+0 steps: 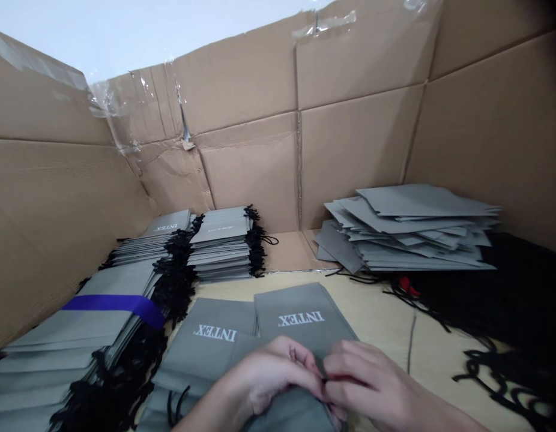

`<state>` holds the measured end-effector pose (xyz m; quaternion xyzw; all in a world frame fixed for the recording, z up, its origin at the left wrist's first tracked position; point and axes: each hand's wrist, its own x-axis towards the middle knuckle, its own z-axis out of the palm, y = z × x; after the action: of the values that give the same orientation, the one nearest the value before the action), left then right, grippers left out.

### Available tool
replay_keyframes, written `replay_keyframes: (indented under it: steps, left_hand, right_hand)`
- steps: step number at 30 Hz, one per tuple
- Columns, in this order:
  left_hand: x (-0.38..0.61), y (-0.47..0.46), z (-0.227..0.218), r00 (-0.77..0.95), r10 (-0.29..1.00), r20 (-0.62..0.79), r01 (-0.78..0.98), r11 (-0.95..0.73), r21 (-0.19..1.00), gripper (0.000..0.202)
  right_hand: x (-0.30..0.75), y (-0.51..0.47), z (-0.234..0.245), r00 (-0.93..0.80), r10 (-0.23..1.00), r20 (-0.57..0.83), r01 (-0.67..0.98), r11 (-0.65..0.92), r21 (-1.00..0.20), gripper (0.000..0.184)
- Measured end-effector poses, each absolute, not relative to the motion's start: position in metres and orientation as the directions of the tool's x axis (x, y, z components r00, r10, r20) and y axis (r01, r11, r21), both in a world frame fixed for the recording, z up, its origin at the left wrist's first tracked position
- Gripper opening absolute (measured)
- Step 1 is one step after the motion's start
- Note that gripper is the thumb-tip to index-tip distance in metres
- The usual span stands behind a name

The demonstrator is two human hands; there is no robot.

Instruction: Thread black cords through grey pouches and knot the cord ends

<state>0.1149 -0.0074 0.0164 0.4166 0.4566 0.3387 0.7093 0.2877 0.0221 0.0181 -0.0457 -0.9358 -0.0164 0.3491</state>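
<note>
My left hand [282,372] is closed on the edge of a grey drawstring pouch [289,414] at the bottom centre. Against it, my right hand [368,375] pinches at the same edge, fingertips touching those of the left. A small dark bit shows between the fingertips, but what the right fingers grip is mostly hidden. Just beyond my hands lie two flat grey pouches printed INTEX, one on the left [215,315] and one on the right [300,303]. More grey pouches lie under my left forearm, where a short black cord [176,405] sticks up.
Stacks of finished-looking pouches with black cords stand at left [30,378] and back [219,252]; a purple band [116,304] crosses one. Loose grey pieces [413,225] are piled at back right, beside a heap of black cords [521,288]. Cardboard walls [246,90] surround the table.
</note>
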Motion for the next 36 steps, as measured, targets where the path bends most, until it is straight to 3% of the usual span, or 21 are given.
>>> replay_keyframes:
  steps: [4, 8, 10, 12, 14, 17, 19, 22, 29, 36]
  left_hand:
    - [0.116, -0.008, 0.012, 0.221, 0.903, -0.369, 0.055, 0.366, 0.929, 0.02]
    - [0.116, -0.007, 0.01, 0.242, 0.877, -0.414, 0.118, 0.397, 0.91, 0.019]
    - [0.114, -0.006, 0.012, 0.246, 0.884, -0.397, 0.1, 0.384, 0.918, 0.02]
    - [0.111, -0.005, 0.015, 0.245, 0.909, -0.336, 0.037, 0.338, 0.94, 0.022]
    - [0.106, -0.004, 0.019, 0.256, 0.93, -0.264, -0.043, 0.284, 0.958, 0.025]
    - [0.1, -0.002, 0.024, 0.264, 0.946, -0.186, -0.086, 0.215, 0.973, 0.025]
    - [0.099, -0.001, 0.026, 0.27, 0.949, -0.161, -0.086, 0.191, 0.978, 0.025]
    - [0.102, -0.002, 0.027, 0.239, 0.96, -0.146, -0.041, 0.161, 0.986, 0.025]
    - [0.113, -0.003, 0.02, 0.127, 0.987, -0.099, 0.1, 0.087, 0.991, 0.03]
    - [0.113, -0.004, 0.017, 0.208, 0.97, -0.124, 0.081, 0.109, 0.991, 0.03]
  right_hand:
    - [0.286, 0.018, 0.027, -0.786, 0.02, 0.618, 0.127, 0.983, 0.129, 0.024]
    - [0.287, 0.018, 0.026, -0.83, -0.155, 0.535, 0.022, 0.951, 0.309, 0.021]
    - [0.288, 0.022, 0.02, -0.831, -0.151, 0.535, 0.026, 0.951, 0.309, 0.017]
    - [0.288, 0.027, 0.012, -0.812, 0.016, 0.583, 0.123, 0.982, 0.145, 0.014]
    - [0.287, 0.031, 0.004, -0.749, 0.304, 0.588, 0.237, 0.953, -0.19, 0.014]
    - [0.281, 0.03, -0.004, -0.637, 0.57, 0.519, 0.172, 0.762, -0.625, 0.011]
    - [0.277, 0.027, -0.004, -0.634, 0.66, 0.404, 0.129, 0.605, -0.786, 0.01]
    - [0.273, 0.023, -0.001, -0.608, 0.725, 0.323, 0.084, 0.463, -0.882, 0.009]
    - [0.271, 0.027, -0.012, -0.567, 0.803, 0.183, -0.052, 0.186, -0.981, 0.026]
    - [0.269, 0.028, -0.016, -0.566, 0.813, 0.133, -0.08, 0.106, -0.991, 0.04]
